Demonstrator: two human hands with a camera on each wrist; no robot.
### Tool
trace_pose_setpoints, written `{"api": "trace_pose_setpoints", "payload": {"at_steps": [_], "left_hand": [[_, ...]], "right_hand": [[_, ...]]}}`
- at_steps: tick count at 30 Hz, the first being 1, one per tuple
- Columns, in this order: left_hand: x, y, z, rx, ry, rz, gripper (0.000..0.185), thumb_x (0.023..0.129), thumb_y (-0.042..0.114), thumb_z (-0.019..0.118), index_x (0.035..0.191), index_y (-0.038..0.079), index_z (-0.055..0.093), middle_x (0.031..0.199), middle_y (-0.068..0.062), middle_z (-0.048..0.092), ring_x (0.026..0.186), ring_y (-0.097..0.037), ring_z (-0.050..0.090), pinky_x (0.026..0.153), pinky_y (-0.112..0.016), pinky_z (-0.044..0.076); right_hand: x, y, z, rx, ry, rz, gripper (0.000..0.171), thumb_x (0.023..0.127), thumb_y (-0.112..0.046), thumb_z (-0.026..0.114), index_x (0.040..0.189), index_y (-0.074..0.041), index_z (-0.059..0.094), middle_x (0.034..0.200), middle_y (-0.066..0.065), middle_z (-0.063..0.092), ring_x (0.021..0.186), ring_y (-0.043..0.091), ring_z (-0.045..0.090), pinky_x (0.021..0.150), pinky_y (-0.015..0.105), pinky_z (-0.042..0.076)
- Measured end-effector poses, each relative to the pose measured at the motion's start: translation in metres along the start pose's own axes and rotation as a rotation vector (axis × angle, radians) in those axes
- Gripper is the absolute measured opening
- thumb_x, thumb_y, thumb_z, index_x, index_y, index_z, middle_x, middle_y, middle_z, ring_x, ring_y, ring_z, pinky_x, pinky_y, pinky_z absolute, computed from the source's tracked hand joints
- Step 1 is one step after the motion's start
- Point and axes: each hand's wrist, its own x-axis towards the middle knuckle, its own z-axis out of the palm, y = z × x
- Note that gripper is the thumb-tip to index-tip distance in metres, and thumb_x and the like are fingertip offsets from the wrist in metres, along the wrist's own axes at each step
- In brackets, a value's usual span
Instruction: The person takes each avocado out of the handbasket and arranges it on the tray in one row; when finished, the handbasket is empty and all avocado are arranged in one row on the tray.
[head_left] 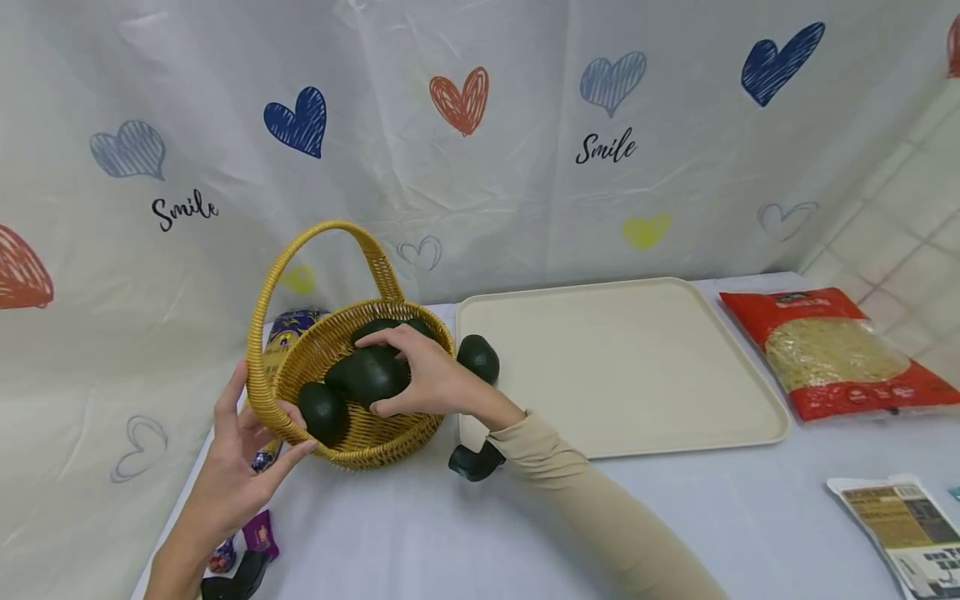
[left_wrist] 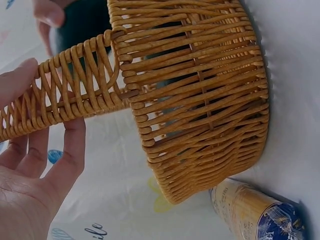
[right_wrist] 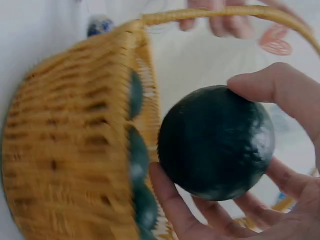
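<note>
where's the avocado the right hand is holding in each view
Head: the held avocado sits left of centre, over the wicker basket, under the right hand.
Left wrist: a dark shape at the top left may be it; cannot tell.
Right wrist: it fills the centre right, gripped by fingers.
Shared landmark: the wicker basket.

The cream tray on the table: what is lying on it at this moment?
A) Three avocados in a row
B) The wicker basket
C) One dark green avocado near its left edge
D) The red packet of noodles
C. In the head view a single avocado sits at the left edge of the cream tray, while the red packet lies on the table right of it and the wicker basket stands left of it.
</note>
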Motion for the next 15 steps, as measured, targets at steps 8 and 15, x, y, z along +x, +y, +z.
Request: {"api": "trace_pose_setpoints", "payload": {"at_steps": [8,15], "left_hand": [[0.0,-0.001,0.001,-0.013,-0.003,0.019,0.11,0.09,0.028,0.074,0.164,0.001,-0.003,0.103,0.002,0.061,0.099,0.0,0.063,0.099,-0.01,0.048],[-0.002,-0.002,-0.001,-0.006,-0.02,0.022,0.11,0.094,0.051,0.063,0.163,-0.001,-0.006,0.102,0.001,0.06,0.096,0.0,0.062,0.099,-0.011,0.049]], "right_hand": [[-0.048,0.007,-0.056,-0.03,0.097,-0.034,0.073,0.079,-0.017,0.087,0.146,-0.014,0.058,0.14,0.009,0.052,0.114,0.027,0.058,0.088,0.036,0.057],[-0.085,0.031,-0.101,-0.05,0.167,0.056,0.073,0.081,-0.01,0.089,0.146,-0.012,0.057,0.146,0.011,0.05,0.114,0.034,0.058,0.075,0.036,0.063]]}}
